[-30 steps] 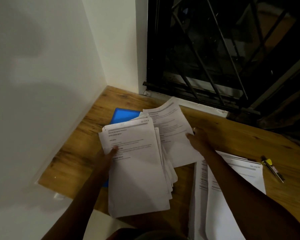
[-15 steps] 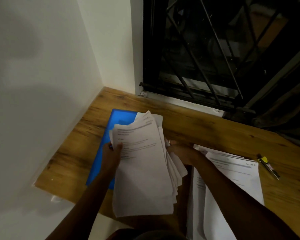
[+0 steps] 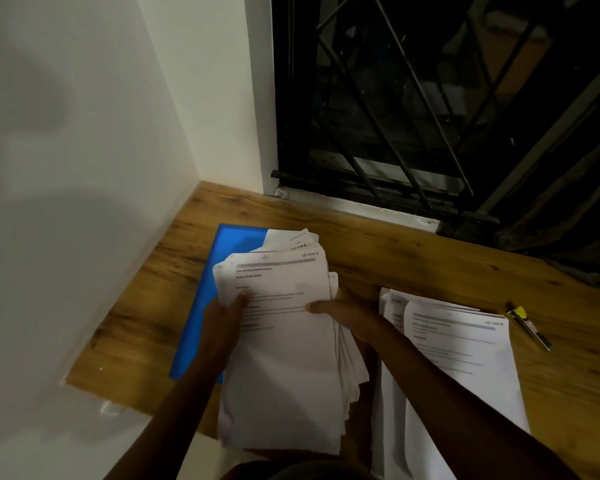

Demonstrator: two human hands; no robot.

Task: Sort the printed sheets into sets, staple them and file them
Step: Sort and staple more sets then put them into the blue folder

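Note:
A thick, uneven stack of printed sheets (image 3: 284, 368) is held up over the wooden desk (image 3: 413, 258), its top page headed "SECTION 3". My left hand (image 3: 226, 317) grips its left edge with the thumb on the top page. My right hand (image 3: 340, 313) grips the right edge, thumb on top and fingers underneath. A blue folder (image 3: 201, 306) lies flat on the desk under and to the left of the stack. A second pile of printed sheets (image 3: 465, 362) lies on the desk to the right of my right arm.
A yellow-and-black pen (image 3: 527, 323) lies on the desk at the far right. White walls close off the left side and back corner. A dark barred window (image 3: 430, 116) runs along the desk's far edge.
The sheets were spread over the folder a second ago. Both hands have gathered them into one stack and lifted it toward me, uncovering more of the blue folder.

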